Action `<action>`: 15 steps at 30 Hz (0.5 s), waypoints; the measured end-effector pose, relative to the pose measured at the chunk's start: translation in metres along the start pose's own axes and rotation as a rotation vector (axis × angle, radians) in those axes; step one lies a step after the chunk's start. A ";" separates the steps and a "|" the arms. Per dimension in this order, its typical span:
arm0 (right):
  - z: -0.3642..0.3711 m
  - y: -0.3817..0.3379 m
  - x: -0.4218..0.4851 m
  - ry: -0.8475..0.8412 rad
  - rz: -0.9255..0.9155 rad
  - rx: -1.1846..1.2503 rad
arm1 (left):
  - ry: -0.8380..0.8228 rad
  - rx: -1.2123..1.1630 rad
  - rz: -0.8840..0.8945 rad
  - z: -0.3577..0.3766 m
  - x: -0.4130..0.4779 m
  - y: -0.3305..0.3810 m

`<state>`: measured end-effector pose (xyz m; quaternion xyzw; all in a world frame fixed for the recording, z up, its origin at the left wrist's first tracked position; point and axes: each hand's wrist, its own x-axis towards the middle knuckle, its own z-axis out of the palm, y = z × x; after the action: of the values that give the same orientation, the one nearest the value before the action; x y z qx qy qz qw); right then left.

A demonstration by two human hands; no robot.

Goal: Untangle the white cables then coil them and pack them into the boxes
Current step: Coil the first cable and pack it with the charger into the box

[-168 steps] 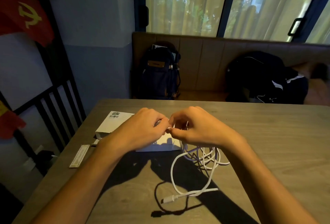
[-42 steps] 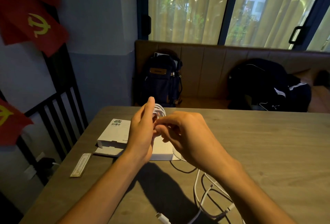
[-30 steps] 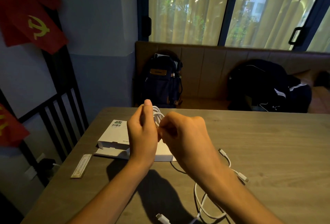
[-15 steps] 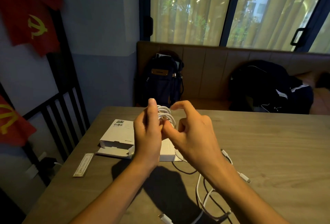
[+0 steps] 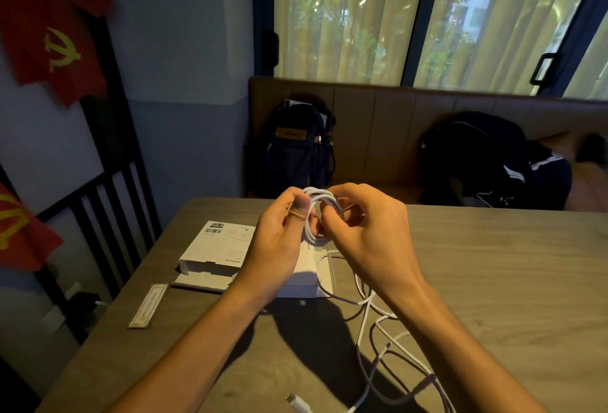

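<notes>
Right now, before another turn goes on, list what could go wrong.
1. The coil is held between the thumb of the left hand and the fingers of the right hand; a slack grip may let the loops spring apart.
2. The loose cable lies in crossing loops on the table; pulling it in could tighten a knot.
3. The trailing strand crosses the nearer white box; a tug might drag it.

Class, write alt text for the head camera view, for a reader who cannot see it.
The left hand and right hand hold a small coil of white cable above a wooden table. More loose cable trails nearer the viewer; white boxes lie beyond.
</notes>
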<state>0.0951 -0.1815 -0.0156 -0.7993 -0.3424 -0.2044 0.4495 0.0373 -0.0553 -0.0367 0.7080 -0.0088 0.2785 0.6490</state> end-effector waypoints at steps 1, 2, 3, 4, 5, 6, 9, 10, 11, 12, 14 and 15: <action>-0.001 0.000 0.000 0.013 -0.009 -0.026 | -0.019 0.028 0.014 -0.002 0.001 0.000; -0.002 0.000 0.001 0.021 -0.021 -0.047 | -0.042 0.052 0.018 -0.003 0.002 0.001; -0.003 0.001 0.001 0.028 -0.035 -0.067 | -0.074 0.070 0.014 -0.004 0.003 0.002; -0.003 0.002 0.002 0.034 -0.048 -0.090 | -0.111 0.081 0.003 -0.004 0.004 0.002; -0.004 0.003 0.003 0.041 -0.058 -0.109 | -0.147 0.084 -0.008 -0.004 0.004 0.002; -0.005 0.004 0.004 0.048 -0.060 -0.116 | -0.168 0.086 -0.020 -0.004 0.004 0.001; -0.010 0.007 0.008 0.023 0.009 -0.043 | -0.136 0.107 -0.012 -0.008 0.008 -0.001; -0.011 0.007 0.009 -0.023 0.040 -0.004 | -0.110 0.106 -0.007 -0.009 0.009 -0.002; -0.013 0.008 0.011 -0.081 0.063 0.039 | -0.083 0.095 -0.008 -0.011 0.011 -0.002; -0.015 0.008 0.013 -0.141 0.080 0.084 | -0.058 0.076 -0.016 -0.012 0.012 -0.002; -0.018 0.010 0.015 -0.230 0.110 0.162 | -0.021 0.041 -0.034 -0.013 0.012 0.000; -0.020 0.010 0.016 -0.250 0.119 0.193 | -0.016 0.025 -0.044 -0.013 0.012 0.001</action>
<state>0.1130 -0.1963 -0.0016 -0.7903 -0.3660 -0.0424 0.4895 0.0425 -0.0394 -0.0308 0.7183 0.0049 0.2585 0.6459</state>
